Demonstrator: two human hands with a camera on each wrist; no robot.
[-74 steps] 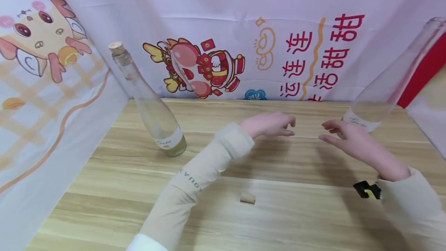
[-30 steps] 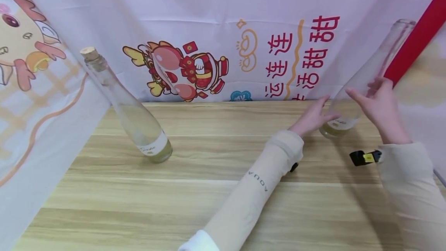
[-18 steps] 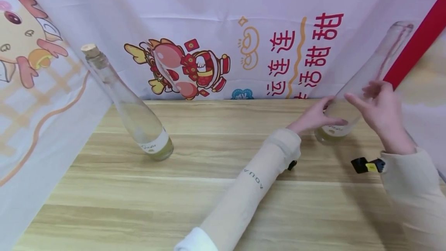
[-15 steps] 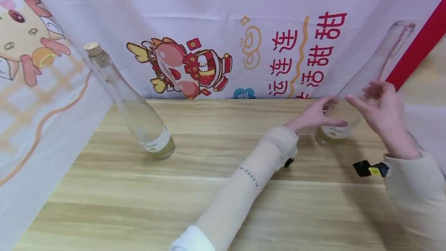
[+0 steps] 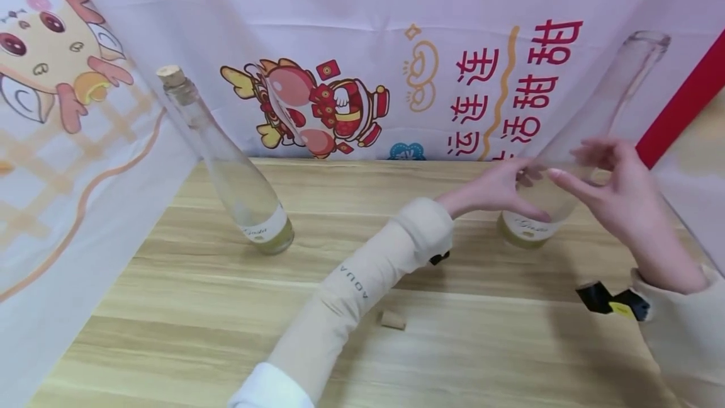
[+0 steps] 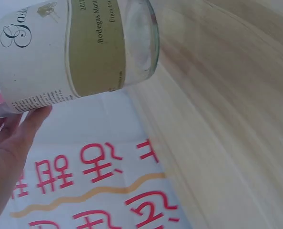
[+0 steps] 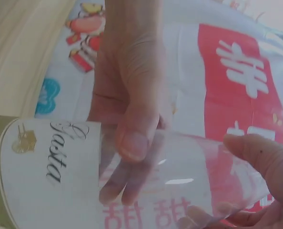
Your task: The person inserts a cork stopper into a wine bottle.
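Note:
Both hands hold a tall clear glass bottle [image 5: 600, 112] with an uncorked mouth and a cream and olive label [image 6: 94, 52]. My left hand [image 5: 493, 191] wraps its lower body just above the label, thumb in front and fingers seen through the glass behind. Higher up, where the body narrows, my right hand [image 5: 620, 197] grips it from the other side, thumb facing the left hand. The bottle's base is close over the wooden table [image 5: 187, 307]. In the right wrist view the left thumb [image 7: 134, 138] lies across the glass.
A second bottle [image 5: 243, 187], its mouth plugged by a cork [image 5: 171, 75], stands upright at the left. A loose cork [image 5: 393, 320] lies near the front, beside my left sleeve [image 5: 351, 276]. Printed cloth [image 5: 351, 17] hangs behind and along the sides.
My hands, at first apart and short of the right bottle, have closed around it. The bottle has come leftward and nearer to me. The corked bottle stays where it was.

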